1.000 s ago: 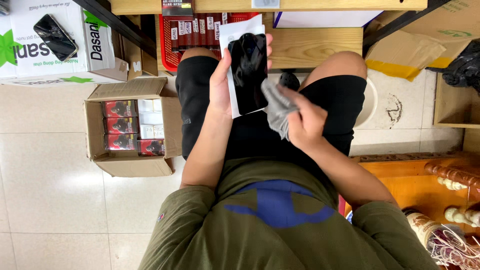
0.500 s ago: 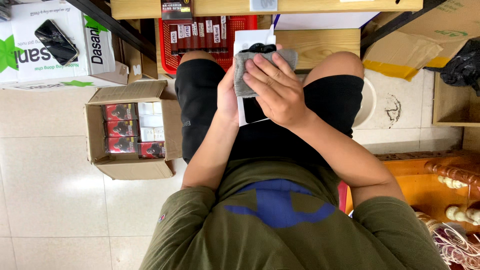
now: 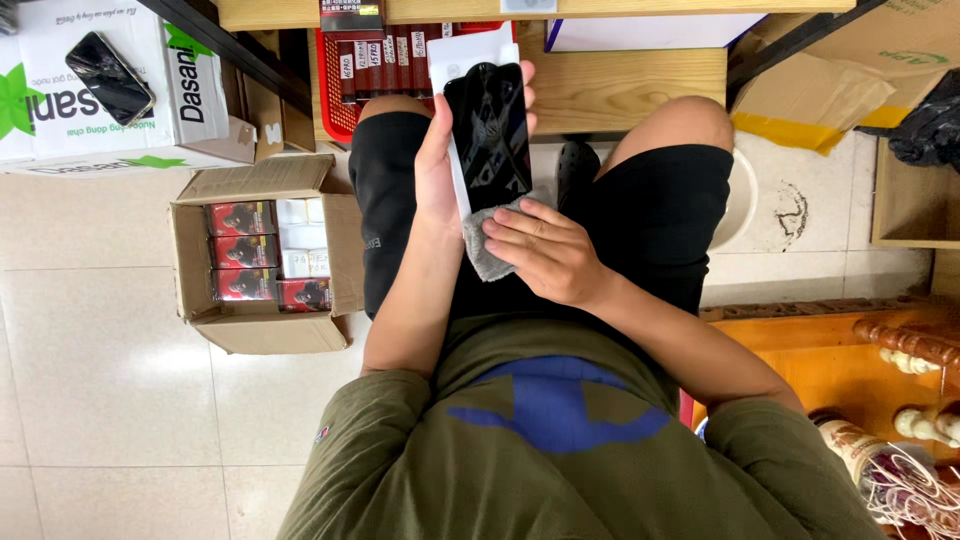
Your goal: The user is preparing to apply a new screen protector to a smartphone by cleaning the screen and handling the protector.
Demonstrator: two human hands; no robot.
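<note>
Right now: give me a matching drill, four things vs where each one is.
Things:
1 glass panel
2 grey cloth
3 phone
4 open carton

Places:
A on the white box top
B on the floor tiles
C under the right hand
D held up in the left hand

Pairs: 1-D, 2-C, 3-A, 4-B
</note>
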